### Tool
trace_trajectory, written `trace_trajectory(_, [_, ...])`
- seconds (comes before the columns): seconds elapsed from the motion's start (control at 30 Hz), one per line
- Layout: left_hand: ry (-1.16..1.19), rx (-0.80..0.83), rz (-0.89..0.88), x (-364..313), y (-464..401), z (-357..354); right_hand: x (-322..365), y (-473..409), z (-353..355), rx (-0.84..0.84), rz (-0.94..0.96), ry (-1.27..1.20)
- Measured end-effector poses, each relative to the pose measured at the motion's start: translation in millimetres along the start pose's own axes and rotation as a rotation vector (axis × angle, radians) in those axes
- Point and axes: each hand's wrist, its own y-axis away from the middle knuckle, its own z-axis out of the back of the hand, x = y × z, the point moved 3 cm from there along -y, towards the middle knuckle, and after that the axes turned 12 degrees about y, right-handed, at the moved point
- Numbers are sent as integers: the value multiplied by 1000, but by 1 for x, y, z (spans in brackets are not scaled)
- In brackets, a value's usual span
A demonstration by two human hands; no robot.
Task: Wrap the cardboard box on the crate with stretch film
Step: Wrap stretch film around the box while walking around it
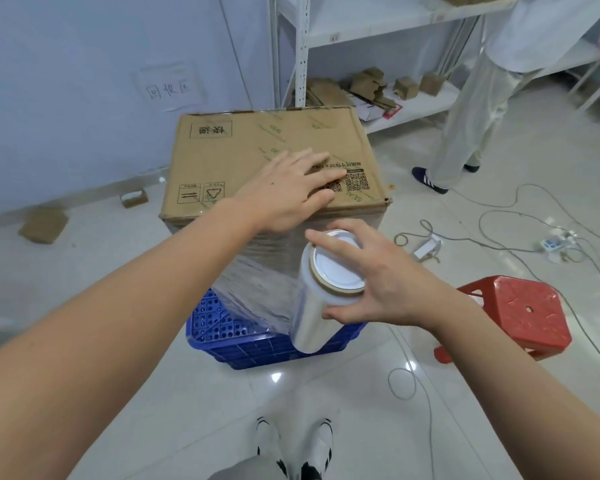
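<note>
The cardboard box (271,157) sits on the blue crate (243,337) on the tiled floor, its near side covered in stretch film (257,282). The left hand (288,188) lies flat on the box top, its grip apart with fingers spread. The right hand (378,275) has its grip clamped around the upper end of the film roll (321,292), which stands just beside the box's near corner, with a red stool (513,313) nearby.

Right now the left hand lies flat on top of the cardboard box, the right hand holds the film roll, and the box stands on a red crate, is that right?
Not quite: the crate is blue, as the head view shows. The left hand does lie flat on the cardboard box, and the right hand holds the film roll.
</note>
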Motion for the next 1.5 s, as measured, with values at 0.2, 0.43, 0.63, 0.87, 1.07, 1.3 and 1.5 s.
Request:
trace_trajectory(0.2, [5,19,19,1,-1,-1,-5,14,-3,-143,-227,-46])
trace_trajectory(0.43, [24,14,14,2,0,0,6,27,-5,-220,-381,-50])
trace_trajectory(0.63, [26,18,13,1,-1,0,8,35,-5,-238,-510,-6])
trace_trajectory(0.87, [28,8,8,0,1,1,6,34,-2,-202,-576,19])
trace_trajectory(1.07, [19,13,5,2,-1,-1,-2,26,6,-146,-589,17])
trace_trajectory(1.3, [23,14,12,-1,0,0,-13,19,15,34,-381,12])
trace_trajectory(1.5, [52,54,34,-5,-1,3,-31,27,21,145,-168,-3])
